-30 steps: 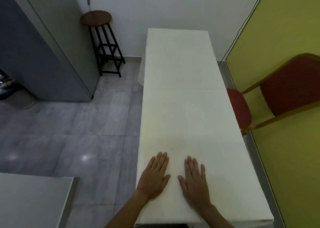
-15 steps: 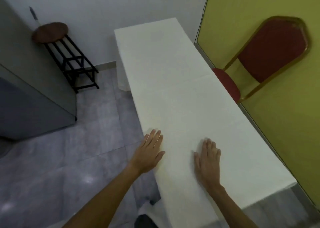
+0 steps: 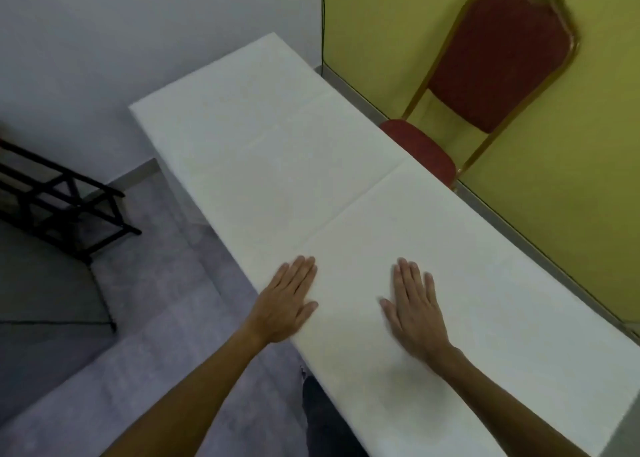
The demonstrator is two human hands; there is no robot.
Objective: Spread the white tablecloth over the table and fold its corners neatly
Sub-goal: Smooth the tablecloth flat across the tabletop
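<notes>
The white tablecloth (image 3: 311,165) lies flat over the whole long table, with faint fold creases across its middle. My left hand (image 3: 287,300) rests palm down at the cloth's left edge, its heel hanging past the table side. My right hand (image 3: 414,307) lies flat on the cloth about a hand's width to the right, fingers together and pointing away from me. Neither hand holds anything. The cloth's near end runs out of view at the bottom right.
A red padded chair with a gold frame (image 3: 485,85) stands against the yellow wall (image 3: 571,214), right of the table. A black metal stool frame (image 3: 59,207) stands on the grey tiled floor to the left. A dark trouser leg (image 3: 322,418) shows beside the table.
The view has swung to the right and I have shifted along the table's left side. Both hands slid forward over the cloth and spread further apart, still flat.
</notes>
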